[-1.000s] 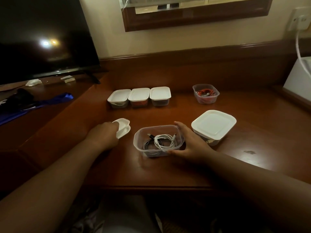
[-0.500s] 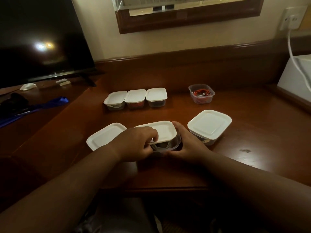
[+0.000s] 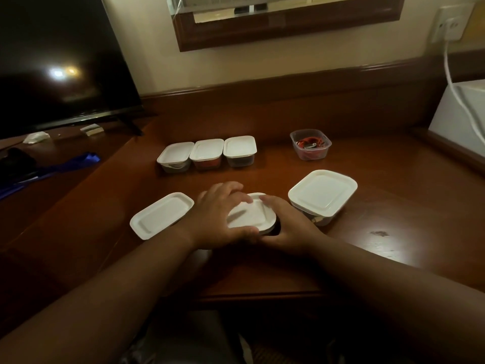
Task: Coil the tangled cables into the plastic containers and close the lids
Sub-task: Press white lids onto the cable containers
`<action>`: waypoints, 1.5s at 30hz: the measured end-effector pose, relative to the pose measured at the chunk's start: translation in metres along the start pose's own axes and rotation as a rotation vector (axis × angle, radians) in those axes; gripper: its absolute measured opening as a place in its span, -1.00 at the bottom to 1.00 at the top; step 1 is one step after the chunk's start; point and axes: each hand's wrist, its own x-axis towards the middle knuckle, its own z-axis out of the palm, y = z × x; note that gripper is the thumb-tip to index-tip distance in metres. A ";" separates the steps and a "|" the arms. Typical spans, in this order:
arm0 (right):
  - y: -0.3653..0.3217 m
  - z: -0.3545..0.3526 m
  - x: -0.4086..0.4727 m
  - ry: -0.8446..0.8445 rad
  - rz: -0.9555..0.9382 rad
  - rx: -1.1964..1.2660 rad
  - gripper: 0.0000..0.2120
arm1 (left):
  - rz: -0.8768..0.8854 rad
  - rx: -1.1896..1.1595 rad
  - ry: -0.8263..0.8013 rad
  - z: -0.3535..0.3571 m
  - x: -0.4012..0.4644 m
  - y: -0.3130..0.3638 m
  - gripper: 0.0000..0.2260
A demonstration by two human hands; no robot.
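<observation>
Far left, on the side ledge: dark television [image 3: 60, 61], blue wrapper [image 3: 65, 164], scraps of white paper [image 3: 36, 137]. On the wooden bench [image 3: 393, 232], nearest the left edge, a spare white lid [image 3: 161, 215] lying flat and alone, uncovered a second ago when the left hand lifted the lid above it away. Behind it, a row of three closed containers [image 3: 207, 155] standing side by side, touching. Then the left hand [image 3: 217, 219], fingers spread flat across the top of a white lid [image 3: 249, 214], thumb along its near edge: a pressing grip rather than a pinch. Half a second back, held at one edge and only half over the tub; now set square on the container [image 3: 273, 229], with the coiled cables hidden beneath. Just right of that, the right hand [image 3: 288, 227], cupped round the container's right wall, steadying it, fingertips reaching up onto the lid's rim. Likely meaning: coiling finished for this tub, snapping shut in progress; whether every corner has seated, impossible to tell. Beside the right hand, a larger lidded container [image 3: 322, 195], lid sitting slightly askew. Farther back right, an open tub of red cable [image 3: 311, 144], still without a lid, probably next for the spare one.
</observation>
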 end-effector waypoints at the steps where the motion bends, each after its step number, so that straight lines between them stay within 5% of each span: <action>1: 0.000 0.000 0.000 -0.001 -0.006 -0.015 -0.17 | -0.067 0.025 -0.067 0.002 0.002 -0.001 -0.27; 4: 0.003 0.002 0.001 -0.004 -0.019 -0.060 -0.17 | -0.132 0.027 -0.191 0.011 0.007 -0.005 -0.11; 11: 0.006 0.001 0.002 -0.083 -0.021 -0.098 -0.07 | -0.165 -0.009 -0.163 0.013 0.008 -0.004 -0.02; 18: 0.006 -0.003 0.002 -0.088 0.094 0.170 -0.36 | -0.155 -0.042 -0.153 0.012 0.011 -0.004 -0.08; 33: -0.013 -0.010 0.010 -0.261 0.075 -0.369 -0.42 | -0.151 0.006 -0.176 0.015 0.014 -0.006 -0.03; 39: -0.033 -0.018 0.032 -0.236 0.210 -0.226 -0.58 | -0.171 -0.053 -0.166 0.012 0.012 -0.003 -0.04; 45: -0.034 -0.010 0.036 -0.320 0.169 -0.335 -0.36 | -0.171 -0.038 -0.188 0.012 0.011 -0.001 -0.03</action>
